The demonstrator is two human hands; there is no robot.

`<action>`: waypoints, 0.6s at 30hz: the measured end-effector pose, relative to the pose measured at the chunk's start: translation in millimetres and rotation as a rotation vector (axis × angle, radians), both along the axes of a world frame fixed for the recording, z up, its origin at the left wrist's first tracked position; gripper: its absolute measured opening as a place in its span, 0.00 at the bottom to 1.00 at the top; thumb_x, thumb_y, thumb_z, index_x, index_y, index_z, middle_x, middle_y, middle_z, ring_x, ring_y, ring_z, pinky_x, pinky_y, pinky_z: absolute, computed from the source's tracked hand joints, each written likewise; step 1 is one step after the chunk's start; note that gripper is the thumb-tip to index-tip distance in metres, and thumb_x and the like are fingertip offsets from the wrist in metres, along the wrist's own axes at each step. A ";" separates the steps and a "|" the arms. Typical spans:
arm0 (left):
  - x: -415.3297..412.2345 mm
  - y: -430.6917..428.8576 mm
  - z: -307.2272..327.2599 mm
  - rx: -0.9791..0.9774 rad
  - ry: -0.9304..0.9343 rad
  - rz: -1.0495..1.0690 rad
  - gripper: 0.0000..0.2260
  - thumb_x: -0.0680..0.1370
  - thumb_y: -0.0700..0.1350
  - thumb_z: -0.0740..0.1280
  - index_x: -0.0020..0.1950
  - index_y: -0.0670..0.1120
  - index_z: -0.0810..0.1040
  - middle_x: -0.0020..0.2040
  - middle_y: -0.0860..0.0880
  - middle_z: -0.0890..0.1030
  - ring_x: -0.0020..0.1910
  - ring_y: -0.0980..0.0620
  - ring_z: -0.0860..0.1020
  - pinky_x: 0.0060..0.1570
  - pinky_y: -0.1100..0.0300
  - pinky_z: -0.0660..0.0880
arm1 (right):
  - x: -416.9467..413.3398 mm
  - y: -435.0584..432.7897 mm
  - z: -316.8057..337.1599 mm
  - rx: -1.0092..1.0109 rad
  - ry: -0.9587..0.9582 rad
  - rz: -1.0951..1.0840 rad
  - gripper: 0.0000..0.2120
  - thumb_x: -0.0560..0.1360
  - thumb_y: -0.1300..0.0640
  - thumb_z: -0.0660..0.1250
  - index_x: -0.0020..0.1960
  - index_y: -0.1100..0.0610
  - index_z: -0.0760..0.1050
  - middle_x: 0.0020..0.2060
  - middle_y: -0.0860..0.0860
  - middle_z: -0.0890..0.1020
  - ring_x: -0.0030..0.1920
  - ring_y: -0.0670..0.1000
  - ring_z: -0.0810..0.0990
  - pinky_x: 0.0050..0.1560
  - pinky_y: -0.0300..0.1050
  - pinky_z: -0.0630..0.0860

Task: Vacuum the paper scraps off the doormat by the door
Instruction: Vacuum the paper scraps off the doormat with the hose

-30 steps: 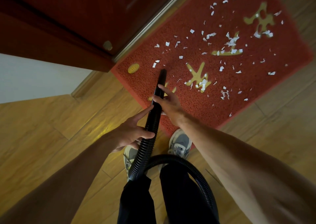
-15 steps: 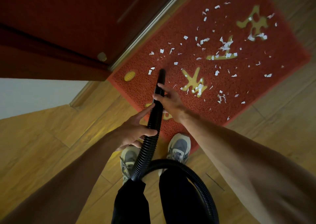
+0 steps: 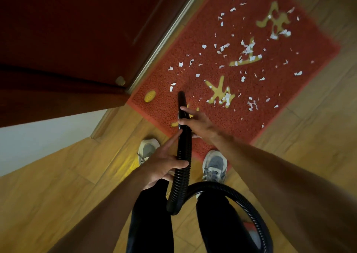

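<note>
**mat_q:** anything here you can't really make out?

**hose_a:** yeah, a few bits. The doormat [image 3: 257,129] loses its far corner to the top edge, and that end is pretty smeared. One yellow character by the doormat's near edge is mostly covered by the right hand [image 3: 197,123] and the vacuum hose [image 3: 182,167]. The hose loops back off the doormat between the legs and runs out the bottom, next to a reddish blur I can't identify. Also can't tell if the nozzle [image 3: 181,100] tip touches the doormat or sits just above it.

**mat_q:** ok, and hands vs hose?

**hose_a:** both are gripping it. The right hand's fingers curl round the smooth black tube over the doormat's near edge. The left hand [image 3: 164,165] is further back, off the doormat over the wood floor [image 3: 58,185], with its thumb clamped across the ribbed part and the index finger lying along it. The nozzle pokes out past the right hand, over the doormat's end nearest the door [image 3: 77,30]. Paper scraps [image 3: 247,48] are all over the doormat, the closest just past the tip. The right sneaker [image 3: 214,165] has its toe at the doormat's near corner, and the left sneaker [image 3: 147,150] is just off it.
</note>
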State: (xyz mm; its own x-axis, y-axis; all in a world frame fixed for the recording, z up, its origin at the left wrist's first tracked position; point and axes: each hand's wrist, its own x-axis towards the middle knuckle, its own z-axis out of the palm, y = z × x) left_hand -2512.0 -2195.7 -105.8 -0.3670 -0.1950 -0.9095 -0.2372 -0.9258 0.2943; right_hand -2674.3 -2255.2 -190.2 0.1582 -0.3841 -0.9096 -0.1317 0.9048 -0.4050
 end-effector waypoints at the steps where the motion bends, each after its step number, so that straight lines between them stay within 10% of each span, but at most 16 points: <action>1: 3.6 -1.7 -0.7 -0.008 0.000 -0.005 0.40 0.77 0.37 0.71 0.73 0.73 0.58 0.49 0.44 0.86 0.50 0.47 0.85 0.49 0.47 0.80 | 3.8 -1.5 0.3 -0.017 0.014 -0.017 0.27 0.76 0.61 0.70 0.72 0.46 0.69 0.53 0.54 0.83 0.43 0.45 0.83 0.32 0.36 0.78; 11: 36.3 -23.3 -14.6 -0.033 -0.013 0.037 0.40 0.72 0.40 0.76 0.70 0.75 0.63 0.64 0.39 0.76 0.54 0.40 0.83 0.54 0.37 0.79 | 38.4 -18.9 -14.1 -0.159 0.035 -0.020 0.27 0.75 0.58 0.71 0.72 0.47 0.70 0.52 0.52 0.83 0.46 0.47 0.85 0.39 0.39 0.80; 18: 43.9 -11.8 -7.0 0.008 0.039 -0.014 0.40 0.76 0.37 0.71 0.75 0.71 0.57 0.54 0.42 0.85 0.55 0.43 0.83 0.60 0.36 0.75 | 43.9 -6.5 -5.6 -0.013 0.000 -0.077 0.27 0.76 0.63 0.70 0.73 0.49 0.69 0.59 0.58 0.80 0.47 0.51 0.82 0.36 0.39 0.78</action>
